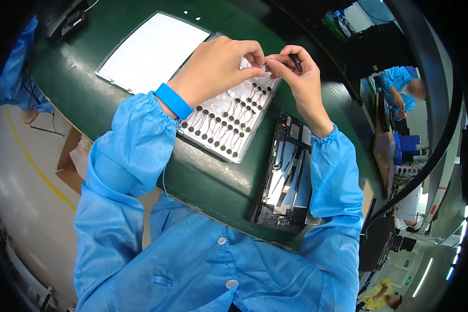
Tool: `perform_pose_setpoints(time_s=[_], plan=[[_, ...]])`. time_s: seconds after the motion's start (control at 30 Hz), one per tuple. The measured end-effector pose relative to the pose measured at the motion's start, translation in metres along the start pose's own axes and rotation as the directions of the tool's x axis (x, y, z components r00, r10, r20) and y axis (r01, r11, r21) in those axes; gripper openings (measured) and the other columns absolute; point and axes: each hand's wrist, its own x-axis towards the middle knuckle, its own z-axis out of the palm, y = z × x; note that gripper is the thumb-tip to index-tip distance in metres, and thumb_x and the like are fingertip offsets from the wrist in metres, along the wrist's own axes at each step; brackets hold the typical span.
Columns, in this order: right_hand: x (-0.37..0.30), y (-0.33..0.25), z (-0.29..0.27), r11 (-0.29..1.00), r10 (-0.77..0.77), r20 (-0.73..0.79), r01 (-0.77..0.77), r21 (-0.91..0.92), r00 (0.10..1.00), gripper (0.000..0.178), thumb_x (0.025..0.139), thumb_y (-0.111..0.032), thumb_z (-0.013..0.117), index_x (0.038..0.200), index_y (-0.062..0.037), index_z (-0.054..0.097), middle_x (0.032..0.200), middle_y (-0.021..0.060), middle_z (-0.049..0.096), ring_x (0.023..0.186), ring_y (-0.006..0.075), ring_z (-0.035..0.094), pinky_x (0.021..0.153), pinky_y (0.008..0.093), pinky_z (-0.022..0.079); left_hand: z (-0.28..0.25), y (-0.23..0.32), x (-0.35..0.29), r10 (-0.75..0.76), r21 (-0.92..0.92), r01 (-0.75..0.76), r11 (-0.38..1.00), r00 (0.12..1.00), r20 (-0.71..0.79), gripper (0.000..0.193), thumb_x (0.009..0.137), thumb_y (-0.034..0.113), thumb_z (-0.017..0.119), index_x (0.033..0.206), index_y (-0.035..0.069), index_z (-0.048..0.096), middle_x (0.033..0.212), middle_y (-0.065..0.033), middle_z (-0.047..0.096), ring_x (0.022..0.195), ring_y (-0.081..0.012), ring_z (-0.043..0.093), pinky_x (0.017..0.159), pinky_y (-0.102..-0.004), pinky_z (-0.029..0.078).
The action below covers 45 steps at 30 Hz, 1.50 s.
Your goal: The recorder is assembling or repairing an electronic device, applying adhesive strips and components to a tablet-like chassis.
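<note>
Both of my hands are raised over the far end of a clear tray (pixel 209 147), fingertips almost meeting. My left hand (pixel 218 66), with a blue band (pixel 173 101) at its wrist, is closed in a pinch; whatever is between the fingertips is too small to make out. A slim black tool (pixel 296 62) is held among the fingers of my right hand (pixel 301 78), whose thumb and forefinger also press together close to the left fingertips. In the tray lie rows of small round black parts (pixel 224 124) with thin reddish leads. My hands cover the tray's far part.
A white sheet or lid (pixel 153 49) lies left of the tray on the green table (pixel 213 195). Beside my right forearm is an opened flat device housing (pixel 286 177). A black device (pixel 67 23) stands far left, a cardboard box (pixel 70 161) below the edge. Other people work nearby.
</note>
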Motion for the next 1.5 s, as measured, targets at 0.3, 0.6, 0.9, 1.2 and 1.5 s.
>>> perform_pose_setpoints(time_s=[0.3, 0.6, 0.9, 1.2, 1.5], plan=[[-0.002, -0.006, 0.002, 0.986, 0.053, 0.007, -0.053, 0.158, 0.999, 0.028, 0.089, -0.008, 0.073, 0.108, -0.0014, 0.054, 0.101, 0.0142, 0.071, 0.089, 0.0170, 0.069, 0.079, 0.0288, 0.055, -0.004, 0.010, 0.007, -0.003, -0.047, 0.001, 0.999, 0.999, -0.049, 0.017, 0.078, 0.020, 0.079, 0.088, 0.011, 0.070, 0.076, 0.0015, 0.067, 0.055, -0.0113, 0.051, 0.053, -0.0269, 0.042], [-0.008, -0.006, 0.003, 0.972, 0.119, 0.007, -0.118, 0.205, 0.993, 0.024, 0.089, -0.008, 0.072, 0.106, -0.0057, 0.054, 0.102, 0.0126, 0.071, 0.093, 0.0166, 0.068, 0.086, 0.0299, 0.053, -0.007, 0.012, 0.006, -0.047, -0.105, 0.049, 0.993, 0.999, 0.027, 0.012, 0.077, 0.012, 0.078, 0.083, 0.006, 0.069, 0.074, -0.0007, 0.065, 0.057, -0.0100, 0.049, 0.054, -0.0264, 0.041], [-0.014, -0.018, -0.011, 0.990, 0.039, -0.036, -0.034, 0.134, 0.999, 0.023, 0.090, -0.006, 0.071, 0.104, -0.0029, 0.053, 0.101, 0.0156, 0.071, 0.091, 0.0186, 0.070, 0.084, 0.0302, 0.056, -0.007, 0.026, 0.010, -0.112, -0.043, 0.118, 0.992, 0.987, 0.111, 0.017, 0.082, 0.019, 0.076, 0.092, 0.005, 0.073, 0.075, -0.0018, 0.071, 0.052, -0.0091, 0.044, 0.050, -0.0255, 0.036], [-0.045, -0.046, -0.040, 0.989, -0.127, -0.084, 0.132, 0.063, 0.988, 0.025, 0.091, -0.009, 0.071, 0.108, -0.0021, 0.054, 0.104, 0.0157, 0.070, 0.096, 0.0201, 0.070, 0.084, 0.0297, 0.059, 0.011, 0.067, 0.026, -0.059, -0.175, 0.044, 0.984, 0.995, -0.080, 0.014, 0.082, 0.016, 0.079, 0.093, 0.008, 0.078, 0.076, 0.0018, 0.072, 0.059, -0.0055, 0.048, 0.053, -0.0223, 0.036], [-0.114, -0.060, -0.090, 0.930, 0.074, -0.031, -0.058, 0.363, 0.997, 0.029, 0.089, -0.016, 0.074, 0.109, -0.0045, 0.055, 0.099, 0.0131, 0.069, 0.094, 0.0230, 0.071, 0.084, 0.0317, 0.058, 0.048, 0.127, 0.044, 0.257, -0.207, -0.279, 0.938, 0.958, -0.130, 0.016, 0.076, 0.016, 0.081, 0.091, 0.017, 0.080, 0.112, 0.0025, 0.070, 0.083, -0.0130, 0.064, 0.064, -0.0254, 0.046]])
